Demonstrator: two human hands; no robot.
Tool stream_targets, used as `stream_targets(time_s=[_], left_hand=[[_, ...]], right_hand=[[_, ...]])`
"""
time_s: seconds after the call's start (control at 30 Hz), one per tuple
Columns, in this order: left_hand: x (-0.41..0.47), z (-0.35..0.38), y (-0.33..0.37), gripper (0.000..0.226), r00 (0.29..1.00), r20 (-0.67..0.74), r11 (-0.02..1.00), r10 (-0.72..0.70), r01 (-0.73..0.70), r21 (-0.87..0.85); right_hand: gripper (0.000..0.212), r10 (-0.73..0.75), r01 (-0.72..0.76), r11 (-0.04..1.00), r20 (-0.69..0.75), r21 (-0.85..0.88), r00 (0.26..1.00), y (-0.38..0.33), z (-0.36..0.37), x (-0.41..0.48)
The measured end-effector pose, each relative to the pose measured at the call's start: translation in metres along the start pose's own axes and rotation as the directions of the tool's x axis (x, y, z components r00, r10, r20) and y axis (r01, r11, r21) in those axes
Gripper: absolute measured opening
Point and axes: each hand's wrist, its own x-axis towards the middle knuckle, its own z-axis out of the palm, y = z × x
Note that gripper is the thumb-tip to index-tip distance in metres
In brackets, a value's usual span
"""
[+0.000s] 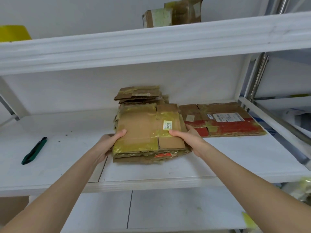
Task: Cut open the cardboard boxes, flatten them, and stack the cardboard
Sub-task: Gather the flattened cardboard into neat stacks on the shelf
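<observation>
A stack of flattened cardboard [144, 130] with yellowish tape and a small white label sits on the white shelf [67, 165]. My left hand [109, 142] grips the stack's near left corner, thumb on top. At the stack's right edge my right hand [188, 137] holds it the same way. Behind it lies a smaller pile of flattened cardboard [139, 95] against the back wall. A larger flattened box with red tape and a shipping label [223, 121] lies flat to the right. Two unopened boxes [173, 14] stand on the upper shelf.
A green box cutter [33, 152] lies on the shelf's left part. A yellow object [13, 33] sits on the upper shelf at far left. Metal posts [257, 76] frame the right side. Yellow tape scraps [249, 221] show at lower right.
</observation>
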Motion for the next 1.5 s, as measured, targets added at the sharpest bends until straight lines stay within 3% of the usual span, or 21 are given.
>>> stream_targets(time_s=[0.17,0.33,0.53,0.63,0.83,0.93,1.1,1.2,1.27,1.3,1.37,1.4,1.43,1.5], left_hand=[[-0.008,0.046,0.03,0.065,0.989,-0.056,0.991,0.134,-0.134,-0.001],[0.001,0.123,0.063,0.05,0.993,-0.001,0.993,0.116,-0.116,0.025],[0.027,0.216,0.085,0.052,0.996,0.065,0.998,0.058,-0.057,-0.012],[0.042,0.255,0.079,0.065,0.998,0.035,0.997,0.057,-0.055,-0.057],[0.078,0.29,0.078,0.085,0.999,-0.004,0.985,0.042,-0.042,-0.17],[0.102,0.299,0.087,0.08,0.999,-0.015,0.979,0.044,-0.046,-0.199],[0.126,0.313,0.077,0.064,1.0,0.011,0.999,0.017,-0.017,0.037],[0.126,0.318,0.084,0.073,0.991,-0.082,0.983,0.106,-0.092,0.162],[0.124,0.318,0.096,0.072,0.929,-0.155,0.825,0.335,-0.21,0.524],[0.118,0.318,0.101,0.068,0.853,-0.135,0.683,0.504,-0.298,0.667],[0.098,0.322,0.103,0.067,0.632,0.076,0.328,0.771,-0.496,0.804],[0.087,0.327,0.099,0.074,0.543,0.223,0.148,0.81,-0.556,0.818],[0.077,0.333,0.089,0.084,0.497,0.352,0.004,0.793,-0.583,0.813],[0.064,0.343,0.064,0.099,0.496,0.499,-0.176,0.711,-0.561,0.809]], right_hand=[[0.105,-0.047,0.047,0.996,-0.003,-0.073,0.999,-0.026,-0.047,0.001],[0.089,-0.053,0.045,0.99,-0.065,-0.13,0.996,-0.038,-0.124,0.005],[0.077,-0.092,0.051,0.974,-0.185,-0.219,0.978,-0.035,-0.21,0.025],[0.075,-0.077,0.021,0.966,-0.209,-0.258,0.975,-0.027,-0.24,0.039],[0.072,-0.085,0.017,0.94,-0.186,-0.341,0.979,-0.03,-0.268,0.08],[0.073,-0.095,0.001,0.928,-0.234,-0.373,0.968,-0.039,-0.272,0.103],[0.076,-0.128,-0.048,0.737,-0.208,-0.674,0.97,-0.03,-0.275,0.123],[0.092,-0.279,0.018,0.654,-0.219,-0.757,0.935,-0.033,-0.275,0.119],[0.093,-0.442,0.097,0.542,-0.185,-0.834,0.878,-0.038,-0.268,0.111],[0.092,-0.517,0.148,0.456,-0.126,-0.878,0.847,-0.04,-0.264,0.106],[0.101,-0.614,0.259,0.247,0.056,-0.934,0.788,-0.038,-0.251,0.093],[0.108,-0.622,0.295,0.13,0.154,-0.946,0.767,-0.034,-0.244,0.089],[0.114,-0.601,0.304,0.01,0.237,-0.953,0.763,-0.027,-0.237,0.085],[0.121,-0.506,0.261,-0.173,0.313,-0.95,0.804,-0.008,-0.226,0.082]])
